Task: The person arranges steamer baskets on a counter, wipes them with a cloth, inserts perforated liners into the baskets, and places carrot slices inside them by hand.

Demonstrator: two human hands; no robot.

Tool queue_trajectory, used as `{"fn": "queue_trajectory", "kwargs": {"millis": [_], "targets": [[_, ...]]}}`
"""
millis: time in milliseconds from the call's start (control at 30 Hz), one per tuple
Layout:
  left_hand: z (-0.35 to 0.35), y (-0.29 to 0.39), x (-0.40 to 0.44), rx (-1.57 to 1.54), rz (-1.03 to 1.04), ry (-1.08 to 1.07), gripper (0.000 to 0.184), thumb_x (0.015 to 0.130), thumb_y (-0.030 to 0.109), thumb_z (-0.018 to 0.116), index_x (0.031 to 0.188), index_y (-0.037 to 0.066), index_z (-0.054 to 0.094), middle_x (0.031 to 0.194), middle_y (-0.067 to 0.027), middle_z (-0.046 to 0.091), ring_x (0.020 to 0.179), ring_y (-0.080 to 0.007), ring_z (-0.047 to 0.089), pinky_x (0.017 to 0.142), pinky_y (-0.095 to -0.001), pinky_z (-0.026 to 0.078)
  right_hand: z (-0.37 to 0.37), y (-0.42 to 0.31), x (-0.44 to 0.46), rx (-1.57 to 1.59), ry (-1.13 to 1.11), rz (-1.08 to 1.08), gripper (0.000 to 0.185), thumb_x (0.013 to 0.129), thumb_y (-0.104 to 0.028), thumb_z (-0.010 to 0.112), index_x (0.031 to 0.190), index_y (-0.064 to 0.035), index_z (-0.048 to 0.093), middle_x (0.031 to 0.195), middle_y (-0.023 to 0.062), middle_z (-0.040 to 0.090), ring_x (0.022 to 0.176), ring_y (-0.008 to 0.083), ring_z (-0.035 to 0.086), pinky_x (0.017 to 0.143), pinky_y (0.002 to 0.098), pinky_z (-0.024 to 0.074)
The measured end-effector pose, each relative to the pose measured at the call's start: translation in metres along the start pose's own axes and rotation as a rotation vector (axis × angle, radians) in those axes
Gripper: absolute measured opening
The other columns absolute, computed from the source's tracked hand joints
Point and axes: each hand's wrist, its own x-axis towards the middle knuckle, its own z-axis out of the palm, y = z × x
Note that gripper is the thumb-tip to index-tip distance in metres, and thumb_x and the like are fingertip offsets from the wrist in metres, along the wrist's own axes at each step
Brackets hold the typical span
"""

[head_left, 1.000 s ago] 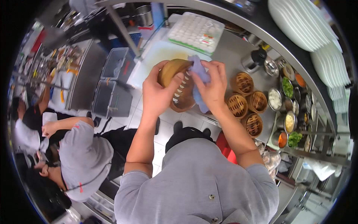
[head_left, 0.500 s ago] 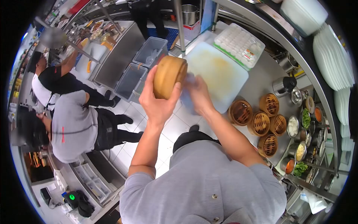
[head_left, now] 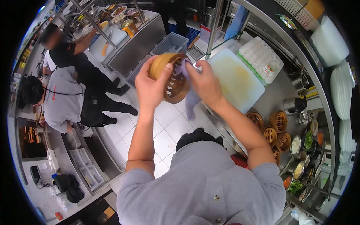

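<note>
A round bamboo steamer basket [head_left: 159,66] with a slotted base is tilted on its side in front of my chest, above the tiled floor. My left hand [head_left: 150,84] is closed round its left side, thumb on the rim. Pinched in my right hand [head_left: 204,82] is a purple cloth [head_left: 191,101], which touches the inside of the basket at its upper right and hangs down below. Several similar slotted baskets [head_left: 278,121] stand on the steel counter at the right, partly behind my right forearm.
A stained cutting board [head_left: 236,78] and an egg tray [head_left: 260,60] lie on the counter. Metal bowls of ingredients [head_left: 296,145] and a steel jug [head_left: 294,106] stand at the right. Two people work at the left, beyond grey bins [head_left: 170,43]. White plates [head_left: 341,93] are stacked upper right.
The basket has turned so its slotted inside shows again. My right hand has come up to its rim with the cloth. The view has swung left, shifting the counter rightward.
</note>
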Motion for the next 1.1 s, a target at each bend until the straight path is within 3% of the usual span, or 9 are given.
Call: {"fn": "queue_trajectory", "kwargs": {"millis": [133,333,500,667,733,767,867,933,1100], "targets": [[0.007,0.012,0.000,0.211,0.185,0.023,0.055,0.082,0.027,0.080,0.121,-0.008,0.062,0.101,-0.0206,0.073,0.093,-0.0242,0.072,0.086,-0.0340,0.055,0.014,0.004,0.001,-0.217,-0.141,-0.067,0.051,0.080,-0.003,0.060,0.131,-0.0040,0.055,0.095,0.0103,0.050,0.081,0.0273,0.061,0.064,0.0370,0.0571],[0.012,0.000,0.009,0.284,0.248,0.073,0.054,0.082,0.027,0.080,0.120,-0.007,0.064,0.101,-0.0189,0.073,0.093,-0.0226,0.072,0.086,-0.0328,0.055,0.020,0.003,-0.014,-0.039,-0.385,0.276,0.028,0.088,-0.003,0.059,0.116,0.0000,0.060,0.090,0.0131,0.055,0.079,0.0336,0.064,0.063,0.0390,0.0559],[0.001,-0.017,0.028,0.216,0.060,0.016,0.055,0.081,0.031,0.079,0.118,-0.007,0.066,0.100,-0.0192,0.074,0.093,-0.0258,0.073,0.088,-0.0342,0.054,0.009,0.015,0.002,0.095,0.028,0.006,0.036,0.089,-0.006,0.060,0.125,-0.0066,0.061,0.090,0.0122,0.056,0.076,0.0316,0.064,0.060,0.0381,0.0550],[0.009,-0.006,0.020,0.215,0.033,-0.070,0.052,0.083,0.028,0.078,0.118,-0.008,0.065,0.101,-0.0171,0.074,0.092,-0.0214,0.071,0.086,-0.0326,0.054,0.020,0.026,0.000,-0.260,-0.108,-0.084,0.044,0.081,-0.008,0.061,0.125,-0.0112,0.062,0.096,0.0078,0.052,0.076,0.0217,0.064,0.059,0.0352,0.0566],[0.013,-0.003,0.016,0.257,0.054,-0.100,0.047,0.086,0.023,0.076,0.119,-0.009,0.064,0.101,-0.0135,0.073,0.090,-0.0152,0.068,0.084,-0.0291,0.054,0.027,0.020,-0.009,-0.269,-0.193,-0.012,0.040,0.084,-0.007,0.061,0.124,-0.0105,0.060,0.097,0.0108,0.054,0.073,0.0262,0.064,0.060,0.0366,0.0574],[0.015,-0.011,0.016,0.229,0.051,-0.069,0.056,0.081,0.032,0.080,0.119,-0.007,0.066,0.100,-0.0184,0.074,0.093,-0.0221,0.072,0.086,-0.0332,0.055,0.029,0.015,-0.015,-0.267,-0.195,-0.006,0.040,0.084,-0.007,0.061,0.124,-0.0105,0.060,0.097,0.0108,0.054,0.073,0.0262,0.064,0.060,0.0366,0.0574],[0.016,-0.017,0.016,0.300,0.153,0.016,0.055,0.081,0.031,0.079,0.119,-0.007,0.066,0.100,-0.0178,0.074,0.091,-0.0213,0.072,0.085,-0.0326,0.055,0.031,0.009,-0.026,-0.069,-0.255,0.251,0.026,0.087,-0.008,0.063,0.112,-0.0077,0.064,0.088,0.0117,0.058,0.073,0.0308,0.066,0.062,0.0395,0.0536],[0.005,-0.025,0.027,0.145,0.032,0.042,0.054,0.083,0.030,0.079,0.119,-0.008,0.066,0.099,-0.0167,0.074,0.090,-0.0207,0.071,0.084,-0.0321,0.055,0.027,0.012,-0.028,0.373,-0.204,0.336,0.016,0.089,-0.010,0.064,0.101,-0.0006,0.066,0.081,0.0155,0.062,0.066,0.0306,0.064,0.064,0.0388,0.0522],[0.010,-0.027,0.025,0.020,-0.022,-0.018,0.047,0.089,0.024,0.074,0.119,-0.011,0.064,0.102,-0.0129,0.071,0.092,-0.0146,0.066,0.085,-0.0275,0.052,0.009,-0.003,0.006,0.447,0.107,0.519,0.017,0.089,-0.012,0.066,0.099,0.0020,0.068,0.079,0.0167,0.066,0.069,0.0247,0.065,0.066,0.0343,0.0509]]}}
